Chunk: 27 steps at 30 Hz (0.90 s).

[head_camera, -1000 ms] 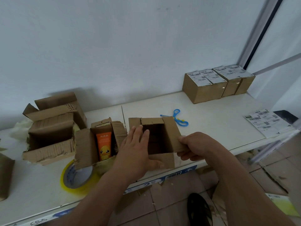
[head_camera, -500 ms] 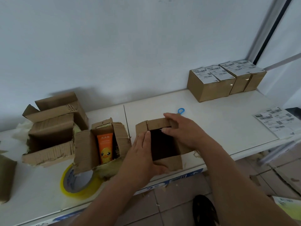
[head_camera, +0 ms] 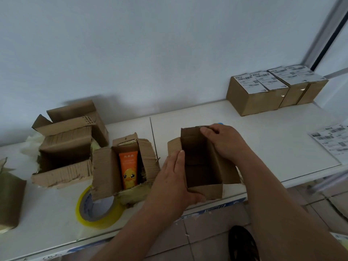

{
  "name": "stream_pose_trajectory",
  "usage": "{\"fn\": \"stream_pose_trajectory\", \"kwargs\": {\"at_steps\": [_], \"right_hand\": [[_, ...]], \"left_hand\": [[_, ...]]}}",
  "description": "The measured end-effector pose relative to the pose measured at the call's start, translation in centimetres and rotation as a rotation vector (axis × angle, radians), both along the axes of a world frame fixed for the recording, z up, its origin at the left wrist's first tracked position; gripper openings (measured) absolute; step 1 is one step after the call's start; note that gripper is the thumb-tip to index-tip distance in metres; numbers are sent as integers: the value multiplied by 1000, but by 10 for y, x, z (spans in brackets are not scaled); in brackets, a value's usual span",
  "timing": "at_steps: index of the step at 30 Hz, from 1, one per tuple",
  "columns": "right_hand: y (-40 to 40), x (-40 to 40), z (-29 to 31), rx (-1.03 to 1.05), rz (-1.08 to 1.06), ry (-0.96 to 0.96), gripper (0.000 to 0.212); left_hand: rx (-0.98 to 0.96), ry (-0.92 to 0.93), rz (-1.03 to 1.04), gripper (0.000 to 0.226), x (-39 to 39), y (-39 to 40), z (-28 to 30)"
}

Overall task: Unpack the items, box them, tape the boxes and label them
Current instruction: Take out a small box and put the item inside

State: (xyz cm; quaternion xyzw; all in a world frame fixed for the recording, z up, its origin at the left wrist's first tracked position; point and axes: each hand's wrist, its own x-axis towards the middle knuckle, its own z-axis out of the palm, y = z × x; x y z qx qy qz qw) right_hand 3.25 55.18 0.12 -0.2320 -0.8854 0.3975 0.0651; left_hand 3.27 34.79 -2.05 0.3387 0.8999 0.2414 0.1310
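Fingers of the left hand [head_camera: 175, 178] lie straight and together, flat against the left wall of the small empty box [head_camera: 202, 162], thumb hooked under its near flap; fingers of the right hand [head_camera: 224, 142] are curled over the far rim, pinching the far flap. That box sits at centre frame, near the front edge of the white table [head_camera: 216, 117], its top open and nothing visible inside.

Handling, as a judgement: thin corrugated card, light and empty, liable to skid or rack out of square under a one-sided push; the flaps bend readily at their creases and would crush if gripped mid-panel; holds are best taken on opposite walls near the corners, as now.

The orange tube [head_camera: 129, 169], printed with a duck, lies in the worn open carton [head_camera: 105, 170] just left of the box; likely light, smooth and somewhat squashy, best lifted by its body.

Surroundings: a yellow tape roll [head_camera: 98, 210] lower left, partly under that carton; a larger torn carton [head_camera: 64, 147] further left with pale filler; labelled finished boxes [head_camera: 252, 93] upper right; a sheet of labels [head_camera: 331, 140] at the right edge; a blue object, mostly hidden, behind the right hand. The raised right flap of the worn carton stands between tube and box.
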Motion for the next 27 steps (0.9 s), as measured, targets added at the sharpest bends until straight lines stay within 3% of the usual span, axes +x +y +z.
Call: {"fn": "stream_pose_trajectory", "kwargs": {"at_steps": [5, 9, 16, 27], "right_hand": [[-11, -11, -11, 14, -160, 68, 26], [-12, -13, -15, 41, -127, 93, 22], [-8, -10, -20, -70, 10, -34, 31], [-8, -13, -26, -219, -78, -16, 30]], "left_hand": [[2, -19, 12, 121, 0, 0, -2], [-2, -15, 15, 121, -1, 1, -3], [-8, -22, 26, 119, 0, 2, -3], [32, -103, 42, 112, -2, 10, -11]]}}
